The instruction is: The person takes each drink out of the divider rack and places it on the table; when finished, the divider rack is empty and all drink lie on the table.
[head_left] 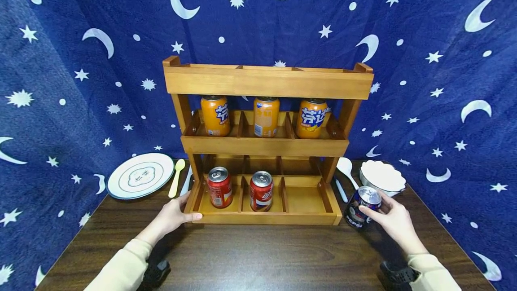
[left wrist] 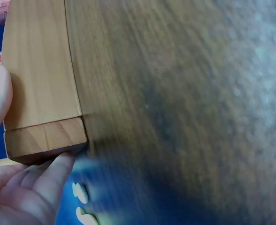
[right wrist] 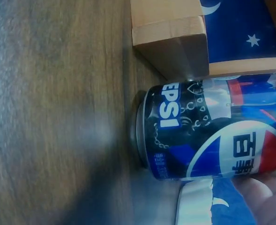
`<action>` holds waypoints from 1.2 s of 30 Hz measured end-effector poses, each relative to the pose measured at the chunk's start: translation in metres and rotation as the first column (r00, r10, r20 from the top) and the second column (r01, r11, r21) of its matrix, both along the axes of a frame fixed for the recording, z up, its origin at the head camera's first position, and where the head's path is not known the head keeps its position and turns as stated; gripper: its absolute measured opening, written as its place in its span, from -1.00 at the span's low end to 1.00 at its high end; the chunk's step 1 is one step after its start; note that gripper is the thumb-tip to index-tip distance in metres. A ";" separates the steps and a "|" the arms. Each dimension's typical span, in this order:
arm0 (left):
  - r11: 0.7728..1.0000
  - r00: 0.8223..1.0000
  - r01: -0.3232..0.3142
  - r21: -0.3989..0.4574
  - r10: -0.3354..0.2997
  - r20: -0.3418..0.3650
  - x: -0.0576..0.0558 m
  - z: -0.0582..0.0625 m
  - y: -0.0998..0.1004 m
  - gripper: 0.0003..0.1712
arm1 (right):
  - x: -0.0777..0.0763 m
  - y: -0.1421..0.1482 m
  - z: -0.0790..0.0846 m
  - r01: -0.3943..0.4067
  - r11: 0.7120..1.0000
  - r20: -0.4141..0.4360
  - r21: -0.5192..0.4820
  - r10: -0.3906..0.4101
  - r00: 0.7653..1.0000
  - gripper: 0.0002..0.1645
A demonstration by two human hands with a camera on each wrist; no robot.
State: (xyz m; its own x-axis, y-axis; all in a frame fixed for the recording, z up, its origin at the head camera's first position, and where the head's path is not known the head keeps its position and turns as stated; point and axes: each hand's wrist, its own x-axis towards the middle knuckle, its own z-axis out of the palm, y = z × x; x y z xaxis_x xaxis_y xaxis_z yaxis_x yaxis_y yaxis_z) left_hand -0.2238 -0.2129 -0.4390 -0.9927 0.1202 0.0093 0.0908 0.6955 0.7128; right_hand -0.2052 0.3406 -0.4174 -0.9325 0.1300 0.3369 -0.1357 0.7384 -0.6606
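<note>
Evidently, the Pepsi can (head_left: 354, 210) was being handled just beside the right end of the wooden rack (head_left: 262, 146). It was gripped by the right hand (head_left: 393, 219), with thumb and fingers closed round its sides; whether its base was touching the tabletop (head_left: 262, 255) could not be told. The rack's front left corner was held by the left hand (head_left: 171, 214), thumb along the front and fingers at the side. Two red cans (head_left: 219, 192) were seated in the bottom tier, three orange Fanta cans (head_left: 311, 120) in the tier above. The step in hand was judged to be the can's placing; a lift clear of the rack's side wall seemed called for, with the rack kept steady.
</note>
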 end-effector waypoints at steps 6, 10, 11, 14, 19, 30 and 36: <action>1.000 0.999 0.003 0.005 -0.004 0.034 0.001 0.003 -0.005 0.06 | -0.003 -0.004 0.007 0.026 0.991 -0.004 0.134 -0.026 1.000 -0.13; 1.000 0.999 0.000 -0.008 0.000 0.032 0.001 0.002 -0.007 0.08 | -0.003 -0.015 0.017 0.062 0.986 -0.042 0.156 -0.056 0.998 -0.03; 1.000 1.000 0.000 -0.011 0.001 0.027 0.001 0.002 -0.008 0.08 | -0.003 -0.019 0.020 0.064 0.987 -0.059 0.146 -0.056 0.997 -0.03; 1.000 1.000 -0.004 -0.017 0.004 0.012 0.000 0.002 -0.009 0.07 | -0.005 -0.037 0.029 0.054 0.992 -0.132 0.113 -0.039 0.990 -0.06; 1.000 1.000 0.008 -0.016 -0.008 0.010 0.001 0.000 -0.010 0.08 | -0.016 -0.077 0.037 -0.025 0.996 -0.218 0.086 0.043 0.975 -0.11; 0.999 1.000 -0.004 -0.036 0.004 0.005 0.000 0.001 -0.006 0.07 | -0.049 -0.182 0.016 -0.357 0.928 -0.076 -0.102 0.351 0.933 -0.09; 0.999 1.000 0.010 -0.041 -0.010 -0.005 -0.001 0.001 -0.003 0.05 | -0.057 -0.221 0.006 -0.378 0.913 0.021 -0.151 0.385 0.923 0.02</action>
